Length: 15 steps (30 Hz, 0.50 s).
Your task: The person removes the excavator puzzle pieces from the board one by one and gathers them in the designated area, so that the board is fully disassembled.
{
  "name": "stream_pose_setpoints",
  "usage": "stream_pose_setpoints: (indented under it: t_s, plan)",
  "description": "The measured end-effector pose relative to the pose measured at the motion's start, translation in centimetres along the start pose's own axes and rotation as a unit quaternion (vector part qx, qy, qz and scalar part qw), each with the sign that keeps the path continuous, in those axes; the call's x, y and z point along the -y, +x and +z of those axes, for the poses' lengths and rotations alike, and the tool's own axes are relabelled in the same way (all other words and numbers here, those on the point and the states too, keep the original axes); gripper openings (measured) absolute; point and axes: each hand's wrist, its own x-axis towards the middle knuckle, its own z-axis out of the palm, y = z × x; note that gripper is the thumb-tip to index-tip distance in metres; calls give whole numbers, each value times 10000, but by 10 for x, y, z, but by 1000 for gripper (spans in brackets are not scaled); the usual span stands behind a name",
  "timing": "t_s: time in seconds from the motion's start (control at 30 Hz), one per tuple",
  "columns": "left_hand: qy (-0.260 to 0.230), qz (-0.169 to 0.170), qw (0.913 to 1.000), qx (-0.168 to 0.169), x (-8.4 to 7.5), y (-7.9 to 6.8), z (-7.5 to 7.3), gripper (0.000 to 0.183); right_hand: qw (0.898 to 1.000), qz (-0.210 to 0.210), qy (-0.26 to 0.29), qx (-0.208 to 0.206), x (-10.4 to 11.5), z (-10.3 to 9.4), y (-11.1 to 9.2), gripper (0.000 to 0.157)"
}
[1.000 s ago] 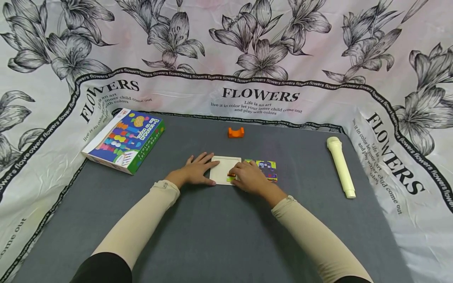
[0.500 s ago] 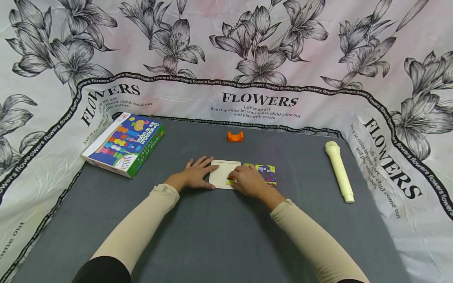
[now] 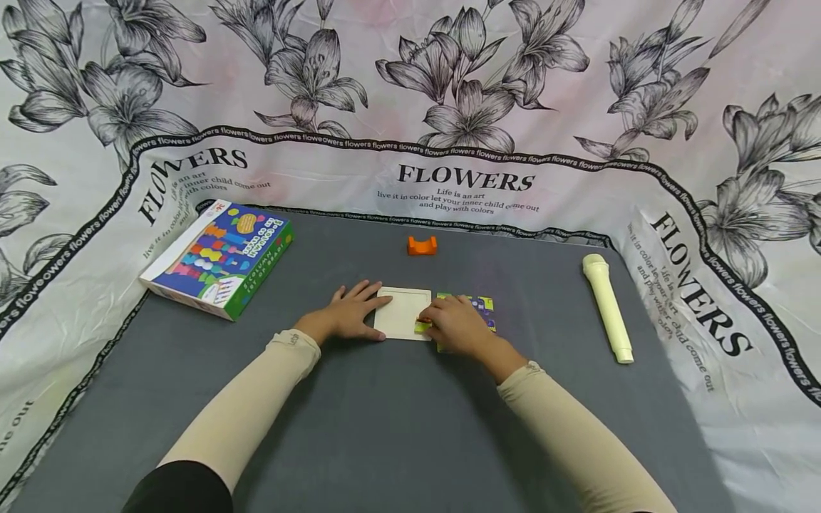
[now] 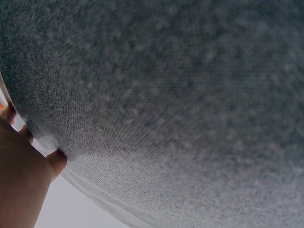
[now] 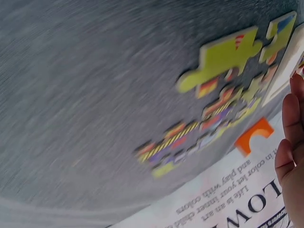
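Note:
A cream puzzle tray (image 3: 400,313) lies flat in front of me in the head view. My left hand (image 3: 349,315) has its fingers spread at the tray's left edge, the fingertips over the rim. At the opposite edge, my right hand (image 3: 458,326) pinches a jigsaw piece (image 3: 422,328), green-yellow with some red and mostly covered by the fingers. Loose jigsaw pieces (image 3: 482,305) are laid out to the right of the tray, partly under that hand. The right wrist view shows a larger yellow-green piece (image 5: 223,57) among them, with gaps between pieces.
An orange notched block (image 3: 422,246) stands beyond the tray. At the back left is a colourful bead-game box (image 3: 221,260); a pale yellow tube (image 3: 608,308) lies at the right. A flower-printed cloth (image 3: 468,178) rises behind the grey table (image 3: 385,427).
My right hand has shifted slightly right with the piece, from over the tray's lower right part to its right edge. The left hand keeps its place on the tray.

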Motion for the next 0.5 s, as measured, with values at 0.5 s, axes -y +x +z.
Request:
stream_pose_setpoints:
  t_s: [0.5]
  plan:
    - [-94,84,9999,31,-2,-1,-6,85,9984,251,-361,-365,-40,-14,-76,28]
